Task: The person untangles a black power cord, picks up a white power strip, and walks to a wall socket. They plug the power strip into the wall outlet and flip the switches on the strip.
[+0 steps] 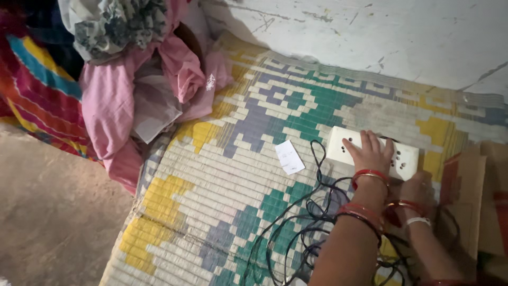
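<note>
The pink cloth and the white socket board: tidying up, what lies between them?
In the head view, a small white paper slip lies on the woven mat between them.

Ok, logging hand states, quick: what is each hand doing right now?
Left hand: open, palm flat on the white socket board.
Right hand: near the black cable; grip cannot be told.

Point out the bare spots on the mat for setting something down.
Free: the mat between the pink cloth and the paper slip, and along the wall. Crowded: the black cable, the white socket board and both hands.
</note>
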